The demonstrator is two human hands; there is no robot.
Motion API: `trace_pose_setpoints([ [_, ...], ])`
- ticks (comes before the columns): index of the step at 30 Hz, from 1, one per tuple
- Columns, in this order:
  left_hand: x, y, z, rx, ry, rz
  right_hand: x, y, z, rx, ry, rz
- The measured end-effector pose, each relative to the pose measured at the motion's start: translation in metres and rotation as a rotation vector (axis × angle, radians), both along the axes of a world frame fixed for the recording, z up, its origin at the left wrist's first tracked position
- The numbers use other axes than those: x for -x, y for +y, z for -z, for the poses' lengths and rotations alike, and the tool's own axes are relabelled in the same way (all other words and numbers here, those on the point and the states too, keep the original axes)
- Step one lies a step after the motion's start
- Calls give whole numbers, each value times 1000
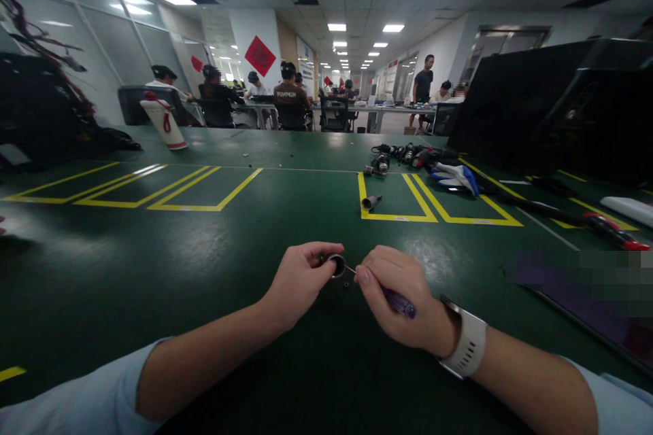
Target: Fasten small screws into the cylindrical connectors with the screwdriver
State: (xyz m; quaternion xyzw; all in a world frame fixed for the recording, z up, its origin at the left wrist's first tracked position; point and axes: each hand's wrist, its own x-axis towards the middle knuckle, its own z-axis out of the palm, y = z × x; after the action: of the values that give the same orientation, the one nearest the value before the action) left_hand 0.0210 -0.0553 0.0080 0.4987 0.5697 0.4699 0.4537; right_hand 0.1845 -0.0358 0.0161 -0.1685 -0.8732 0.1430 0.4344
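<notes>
My left hand is closed around a small round metal part whose open, ring-like end faces right. In my right hand is a screwdriver with a translucent purple handle. Its thin shaft points left and its tip reaches the rim of the metal part; whether it goes inside I cannot tell. A tiny dark ring-shaped piece lies on the green table just below the shaft.
A similar metal part lies inside a yellow-taped box ahead. Beyond are dark metal parts with cables and a blue-white glove. A red-black tool lies right, a white cup back left. Several people sit at far tables.
</notes>
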Motion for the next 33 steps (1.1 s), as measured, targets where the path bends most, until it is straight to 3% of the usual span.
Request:
trace_pose_setpoints([
  [11, -1, 0, -3, -17, 54, -14, 0, -2, 1, -29, -18, 1],
  [14, 3, 2, 2, -8, 51, 14, -1, -1, 0, 124, 100, 51],
  [17, 6, 3, 4, 7, 53, -2, -1, 6, 2, 452, 211, 148],
  [20, 6, 3, 3, 19, 60, -25, 1, 15, 8, 701, 172, 181],
  [26, 4, 2, -1, 41, 40, -22, 4, 22, 17, 754, 120, 197],
  [33, 5, 2, 0, 43, 36, -19, 7, 23, 14, 783, 30, 215],
])
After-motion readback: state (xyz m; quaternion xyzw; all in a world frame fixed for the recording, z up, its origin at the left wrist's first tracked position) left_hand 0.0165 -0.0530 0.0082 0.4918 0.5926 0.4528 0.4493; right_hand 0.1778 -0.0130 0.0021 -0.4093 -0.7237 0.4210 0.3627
